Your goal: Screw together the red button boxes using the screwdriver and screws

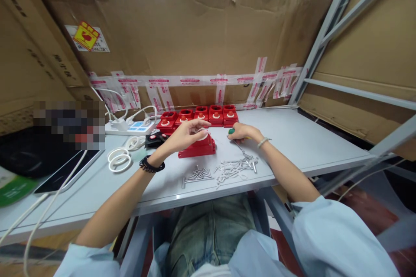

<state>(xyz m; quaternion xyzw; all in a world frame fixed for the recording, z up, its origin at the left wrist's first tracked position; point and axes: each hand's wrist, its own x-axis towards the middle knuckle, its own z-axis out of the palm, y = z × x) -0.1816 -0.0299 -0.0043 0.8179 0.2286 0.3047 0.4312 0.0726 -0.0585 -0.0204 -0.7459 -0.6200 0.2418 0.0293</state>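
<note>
My left hand (186, 135) is at the top of a red plastic housing (196, 150), its thumb and fingers curved around the upper part. A bit of white shows by the fingertips; the hand hides much of that area. In my right hand (243, 131) is a screwdriver (231, 131) with a green handle, its thin shaft slanting down to the right toward the screws. Loose silver screws (235, 166) lie in a spread pile below that hand. A smaller pile of screws (199, 174) sits in front of the housing.
Behind my hands stand several red housings (216, 117) with round knobs and white rings. To the left are white rings (119, 160), a black item (155, 139), a power strip (131, 128) with cables, and a tablet-like device (66, 175). A cardboard wall (195, 34) closes the back.
</note>
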